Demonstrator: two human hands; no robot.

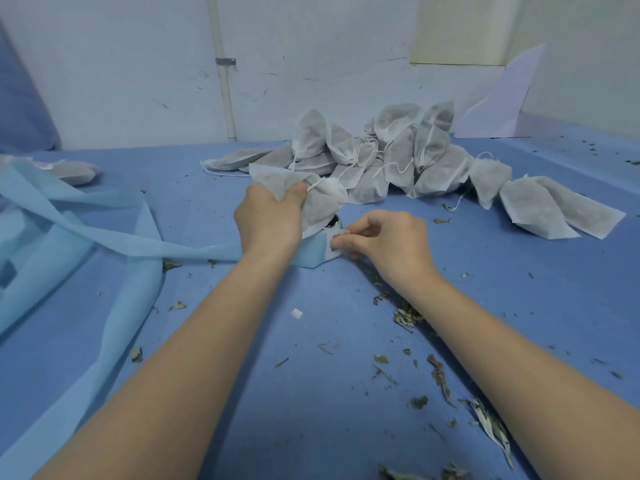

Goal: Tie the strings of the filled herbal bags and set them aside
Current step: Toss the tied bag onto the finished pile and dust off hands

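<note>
My left hand (268,216) grips the gathered neck of a white herbal bag (323,206) that rests over the rim of a light blue container (315,251). A white string (316,184) comes out of the bag's neck by my thumb. My right hand (384,239) has its fingers curled against the container's labelled side, pinching something small and white there; whether that is the label or a string I cannot tell. Behind them lies a pile of filled white bags (398,157) with strings, spreading to the right.
Blue cloth covers the table (311,393). Light blue fabric strips (86,237) trail across the left side. Dried leaf bits (440,375) are scattered at the right front. One more bag (74,171) lies far left. A wall and a white pipe (225,81) stand behind.
</note>
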